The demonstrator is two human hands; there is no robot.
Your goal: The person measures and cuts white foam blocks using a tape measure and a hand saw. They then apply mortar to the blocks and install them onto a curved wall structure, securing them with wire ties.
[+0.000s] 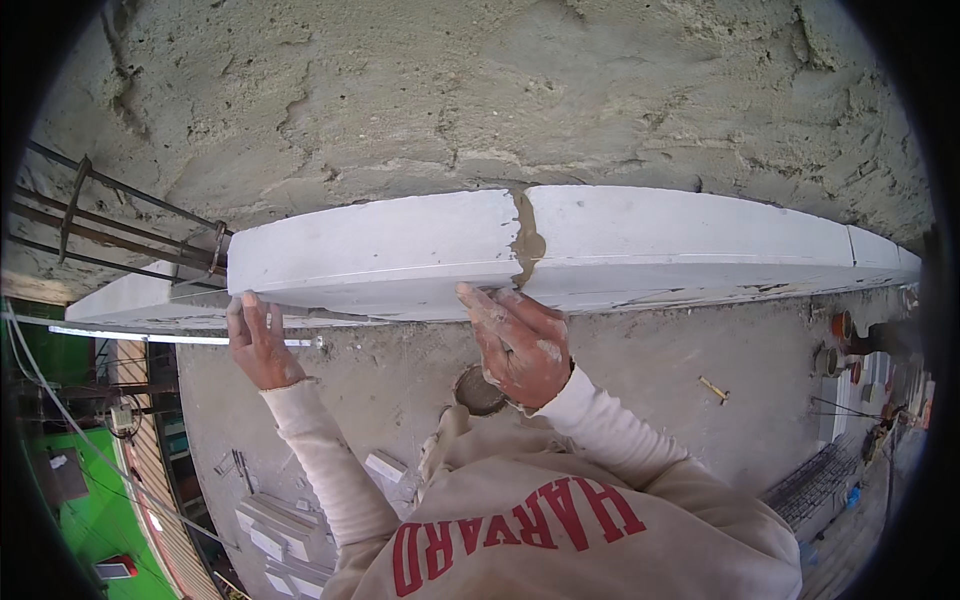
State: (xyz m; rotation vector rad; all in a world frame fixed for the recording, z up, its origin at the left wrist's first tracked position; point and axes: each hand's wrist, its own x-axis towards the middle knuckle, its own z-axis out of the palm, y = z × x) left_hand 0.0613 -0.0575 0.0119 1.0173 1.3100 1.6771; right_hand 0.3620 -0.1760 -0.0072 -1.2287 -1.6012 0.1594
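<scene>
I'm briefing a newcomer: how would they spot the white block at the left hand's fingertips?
Below the grey surface filling the view's top runs a row of white blocks. Take the block left of the smeared mortar joint. Unlike its right neighbour, its left end stands beside steel bars.

We wear a pale beige sweatshirt (580, 572) with long sleeves (335, 485); big red letters (533, 533) curve across its chest, behind our grip. Whitish cuffs (291, 402) sit just behind our left hand (264, 350) and right hand (535, 372). Pale smears (550, 350) mark the right one.
</scene>
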